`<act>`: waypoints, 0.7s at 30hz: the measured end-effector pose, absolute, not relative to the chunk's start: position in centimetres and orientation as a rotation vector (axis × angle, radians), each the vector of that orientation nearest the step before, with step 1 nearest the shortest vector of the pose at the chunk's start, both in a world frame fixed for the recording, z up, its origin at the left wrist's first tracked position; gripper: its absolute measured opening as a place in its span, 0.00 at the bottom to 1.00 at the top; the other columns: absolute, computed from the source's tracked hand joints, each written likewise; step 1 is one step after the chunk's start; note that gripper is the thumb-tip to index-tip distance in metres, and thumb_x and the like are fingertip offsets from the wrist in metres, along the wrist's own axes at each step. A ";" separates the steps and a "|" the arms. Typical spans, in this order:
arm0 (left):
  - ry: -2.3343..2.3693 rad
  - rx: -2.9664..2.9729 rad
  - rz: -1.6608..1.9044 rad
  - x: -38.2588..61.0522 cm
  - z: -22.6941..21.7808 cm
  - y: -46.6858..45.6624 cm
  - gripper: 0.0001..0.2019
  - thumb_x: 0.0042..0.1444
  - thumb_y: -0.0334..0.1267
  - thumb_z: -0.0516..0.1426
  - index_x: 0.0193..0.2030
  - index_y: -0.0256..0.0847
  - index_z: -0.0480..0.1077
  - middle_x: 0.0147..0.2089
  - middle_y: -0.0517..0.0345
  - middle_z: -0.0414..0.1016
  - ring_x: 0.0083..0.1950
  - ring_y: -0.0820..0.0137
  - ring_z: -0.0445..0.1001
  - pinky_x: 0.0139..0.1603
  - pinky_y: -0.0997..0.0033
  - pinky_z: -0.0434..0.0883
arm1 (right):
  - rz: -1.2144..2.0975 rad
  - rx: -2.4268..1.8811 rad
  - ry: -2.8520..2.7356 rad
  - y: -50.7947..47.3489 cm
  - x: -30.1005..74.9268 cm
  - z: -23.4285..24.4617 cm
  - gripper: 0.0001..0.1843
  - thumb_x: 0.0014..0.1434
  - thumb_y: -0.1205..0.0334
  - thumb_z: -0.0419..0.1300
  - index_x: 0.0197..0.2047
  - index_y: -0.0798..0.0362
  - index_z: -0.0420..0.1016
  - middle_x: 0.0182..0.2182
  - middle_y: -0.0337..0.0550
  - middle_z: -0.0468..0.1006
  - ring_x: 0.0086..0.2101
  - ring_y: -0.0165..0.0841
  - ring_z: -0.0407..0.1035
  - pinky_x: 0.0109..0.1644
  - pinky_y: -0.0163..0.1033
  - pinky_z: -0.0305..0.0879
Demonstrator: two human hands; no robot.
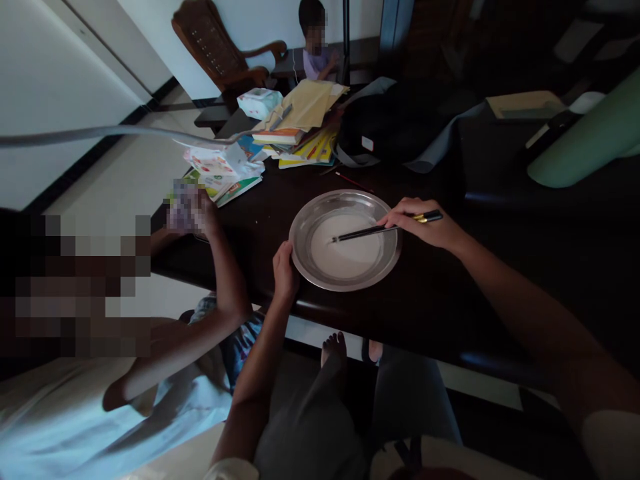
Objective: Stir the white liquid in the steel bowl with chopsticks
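A round metal plate (300, 233) with a white liquid in it sits near the front edge of a dark table (430, 300). My left hand (284, 270) grips the plate's left rim, fingers closed on it. My right hand (420, 223) rests over the plate's right rim and is closed on dark chopsticks (370, 231) with gold tops. Their tips dip into the white liquid near the plate's middle.
Another person sits at my left, an arm (220, 267) raised over the table corner. Books and papers (295, 133) pile at the far side beside a dark bag (400, 123). A wooden chair (220, 50) and a small person stand beyond. A green roll (590, 137) lies at right.
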State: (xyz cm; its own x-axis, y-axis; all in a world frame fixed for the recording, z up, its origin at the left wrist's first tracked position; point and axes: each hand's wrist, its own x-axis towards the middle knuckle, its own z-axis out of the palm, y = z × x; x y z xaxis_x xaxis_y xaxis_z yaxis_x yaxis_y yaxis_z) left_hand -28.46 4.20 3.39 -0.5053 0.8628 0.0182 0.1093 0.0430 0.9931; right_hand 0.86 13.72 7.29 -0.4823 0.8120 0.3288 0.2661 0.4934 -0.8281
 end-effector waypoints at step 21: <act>1.699 0.975 1.550 -28.7 2.7 4.5 0.17 0.63 0.31 0.54 0.21 0.41 0.64 0.25 0.62 0.62 0.33 0.71 0.62 0.38 0.76 0.66 | 1.023 -0.898 -1.896 13.8 1.5 7.9 0.20 0.67 0.48 0.62 0.24 0.44 0.81 0.30 0.42 0.85 0.36 0.40 0.81 0.46 0.50 0.75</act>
State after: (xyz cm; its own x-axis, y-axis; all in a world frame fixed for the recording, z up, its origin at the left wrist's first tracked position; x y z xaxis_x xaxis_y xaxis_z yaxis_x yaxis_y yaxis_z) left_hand -28.70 4.50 2.71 -0.5256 0.8503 0.0276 0.1053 0.0329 0.9939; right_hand 1.50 13.82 7.94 -0.4412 0.8452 0.3016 0.2119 0.4246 -0.8802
